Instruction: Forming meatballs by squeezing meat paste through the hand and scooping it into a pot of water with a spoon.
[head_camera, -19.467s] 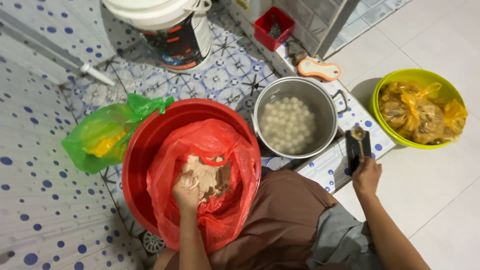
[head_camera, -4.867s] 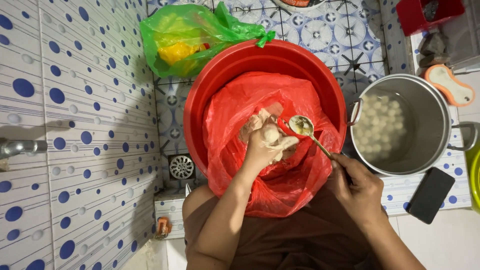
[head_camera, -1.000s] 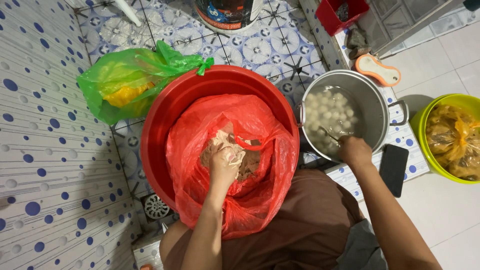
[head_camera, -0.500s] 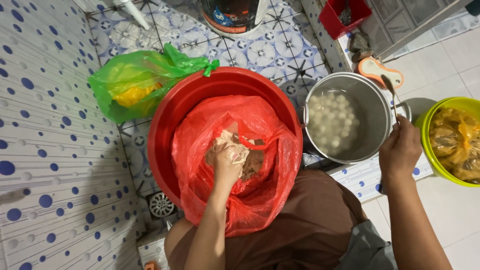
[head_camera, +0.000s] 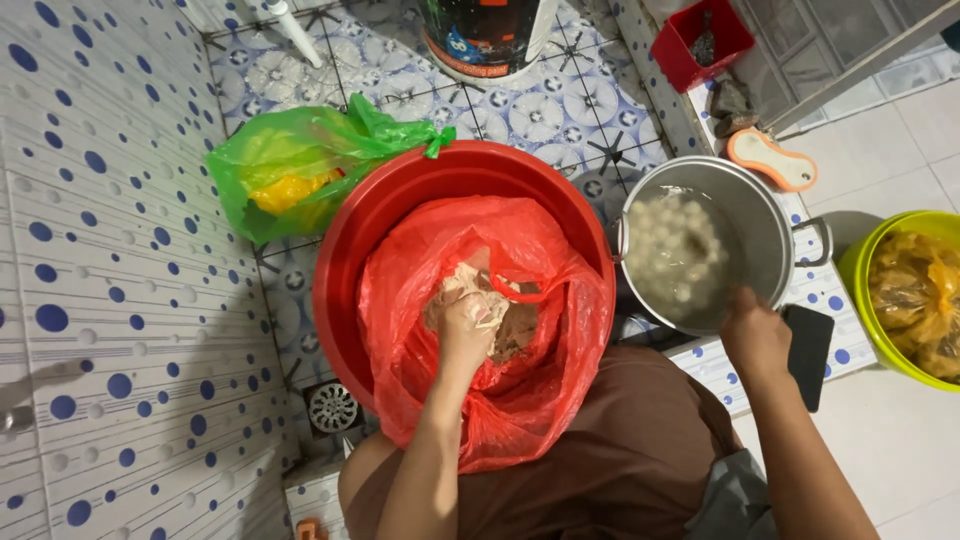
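My left hand (head_camera: 465, 325) is down inside a red plastic bag (head_camera: 560, 300) that lines a big red basin (head_camera: 400, 190). Its fingers are closed around a lump of pale beige paste (head_camera: 515, 335). To the right stands a steel pot (head_camera: 775, 225) of water with several white balls (head_camera: 675, 250) floating in it. My right hand (head_camera: 755, 335) hovers at the pot's near rim, back of the hand up and fingers curled. Whatever it may hold is hidden. A black phone (head_camera: 810, 350) lies just right of that hand.
A knotted green bag (head_camera: 290, 175) with something yellow inside lies left of the basin. A yellow-green basin (head_camera: 862, 275) of bagged food sits at the far right. Behind are a bucket (head_camera: 485, 35), a small red box (head_camera: 700, 40) and an orange-and-white brush (head_camera: 770, 160). A floor drain (head_camera: 332, 407) is near my knee.
My right hand left the pot, swung out to the pot's right side, and has come back to its near rim. My left hand keeps squeezing paste in the bag.
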